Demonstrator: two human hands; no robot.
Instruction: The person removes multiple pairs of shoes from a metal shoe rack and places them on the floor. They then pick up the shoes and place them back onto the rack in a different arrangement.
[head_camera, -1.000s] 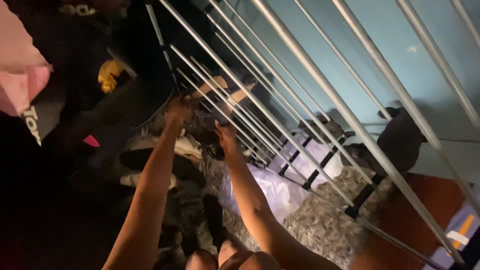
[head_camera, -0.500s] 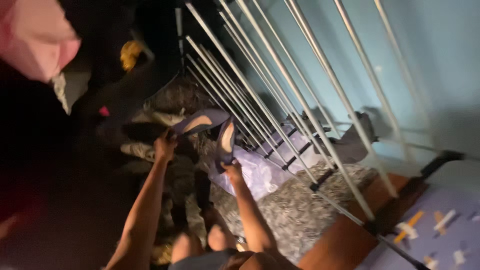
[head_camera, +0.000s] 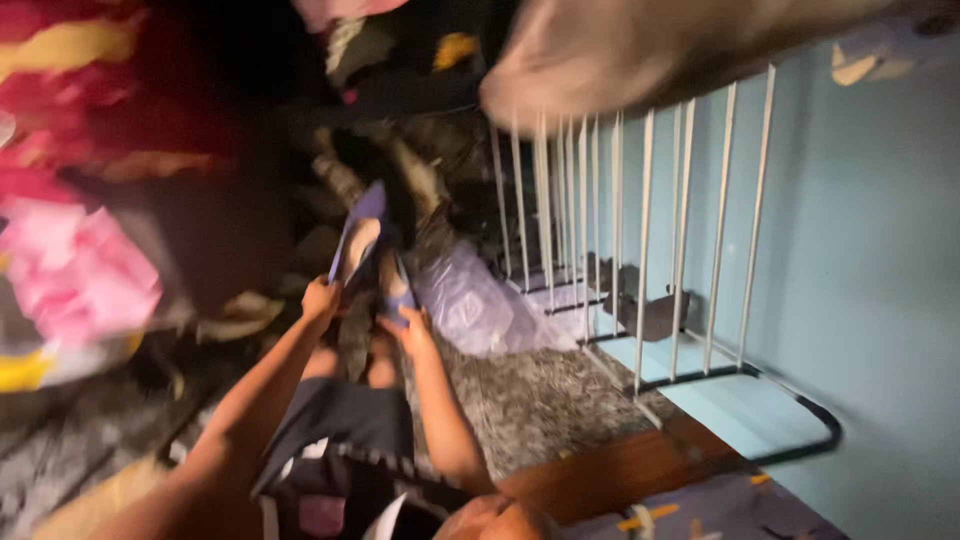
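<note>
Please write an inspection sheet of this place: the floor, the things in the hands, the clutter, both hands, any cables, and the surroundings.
Surface: speckled grey carpet; brown wooden edge beside it.
Job's things: two purple flat shoes with tan insoles, one in the left hand, the other in the right; picture blurred.
Clutter: crumpled pale lilac plastic bag; pink cloth; dark clothes heap.
Grippers: left hand and right hand each grip a shoe.
Cables: nothing seen.
Surroundings: white metal-rod drying rack; light blue wall.

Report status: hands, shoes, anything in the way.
Left hand grips purple shoe. Right hand grips second shoe, both held up. Metal rack just right; clear plastic bag beside it. Frame blurred.
</note>
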